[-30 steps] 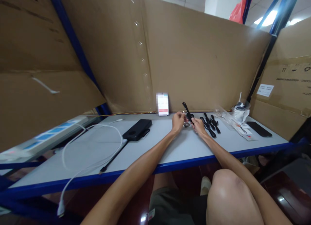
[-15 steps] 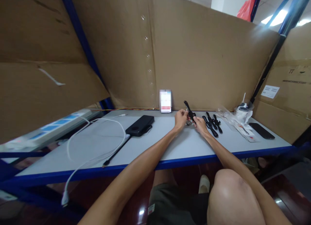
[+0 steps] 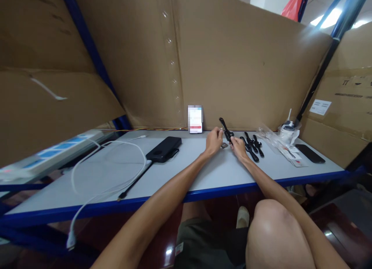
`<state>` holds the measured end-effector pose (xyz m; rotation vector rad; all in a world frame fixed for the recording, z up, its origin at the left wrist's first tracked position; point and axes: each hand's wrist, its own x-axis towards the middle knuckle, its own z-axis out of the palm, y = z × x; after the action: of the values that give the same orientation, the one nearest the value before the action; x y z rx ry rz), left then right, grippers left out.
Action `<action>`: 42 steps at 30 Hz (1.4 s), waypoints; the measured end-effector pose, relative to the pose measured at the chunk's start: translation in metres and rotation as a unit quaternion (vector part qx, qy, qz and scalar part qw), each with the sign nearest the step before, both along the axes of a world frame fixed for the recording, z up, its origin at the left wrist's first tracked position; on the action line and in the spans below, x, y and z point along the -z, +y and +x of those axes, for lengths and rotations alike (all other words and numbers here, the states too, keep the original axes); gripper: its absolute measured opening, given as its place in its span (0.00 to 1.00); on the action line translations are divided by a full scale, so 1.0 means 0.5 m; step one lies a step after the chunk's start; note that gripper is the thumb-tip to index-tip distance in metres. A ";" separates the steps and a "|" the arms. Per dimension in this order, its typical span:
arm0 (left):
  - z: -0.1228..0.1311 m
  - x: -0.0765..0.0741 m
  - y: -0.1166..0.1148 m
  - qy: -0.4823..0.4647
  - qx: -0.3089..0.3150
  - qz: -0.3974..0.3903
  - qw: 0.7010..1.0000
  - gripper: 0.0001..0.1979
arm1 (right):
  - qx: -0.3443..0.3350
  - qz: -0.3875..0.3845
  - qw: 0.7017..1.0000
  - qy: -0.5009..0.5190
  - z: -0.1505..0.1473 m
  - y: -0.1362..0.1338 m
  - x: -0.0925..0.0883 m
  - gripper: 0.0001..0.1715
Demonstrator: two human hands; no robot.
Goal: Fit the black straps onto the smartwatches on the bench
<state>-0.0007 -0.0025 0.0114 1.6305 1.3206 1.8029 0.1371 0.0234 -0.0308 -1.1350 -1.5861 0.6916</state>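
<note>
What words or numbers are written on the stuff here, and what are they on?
No text can be read for certain.
Cardboard box: black symbols and lines of print, too small to read.
White label on that box: print too small.
Card against the cardboard wall: blurred out.
Leaflets on the table: print too small.
Long white and blue box: no legible words.

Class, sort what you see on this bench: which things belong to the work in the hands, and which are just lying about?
In the work:
left hand
right hand
black strap piece, held between both hands
small metal part on the bench below them
spare black straps

Lying about:
power bank
white cable
phone
plastic bags
</note>
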 end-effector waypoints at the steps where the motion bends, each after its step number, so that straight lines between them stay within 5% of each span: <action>1: 0.000 -0.001 -0.003 0.011 0.021 -0.007 1.000 0.11 | 0.007 0.010 1.000 -0.012 0.000 0.000 0.000 0.34; 6: 0.011 0.010 -0.010 0.036 0.088 -0.060 0.994 0.08 | 0.047 0.050 0.996 -0.065 -0.002 0.000 -0.002 0.29; 13: 0.009 0.019 -0.014 0.161 0.005 -0.068 0.985 0.08 | 0.067 0.065 0.987 -0.130 -0.005 -0.006 -0.003 0.22; 22: 0.011 0.004 -0.024 0.407 -0.056 -0.083 0.908 0.05 | 0.105 0.073 0.964 -0.234 -0.014 -0.017 -0.006 0.22; 42: -0.017 0.024 -0.004 0.421 -0.034 -0.049 0.905 0.07 | 0.106 -0.003 0.952 -0.287 -0.024 -0.042 -0.020 0.21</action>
<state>-0.0094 -0.0045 -0.0008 2.4493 1.7654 1.0153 0.1250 0.0025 -0.0208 -1.5800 -1.8954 0.2252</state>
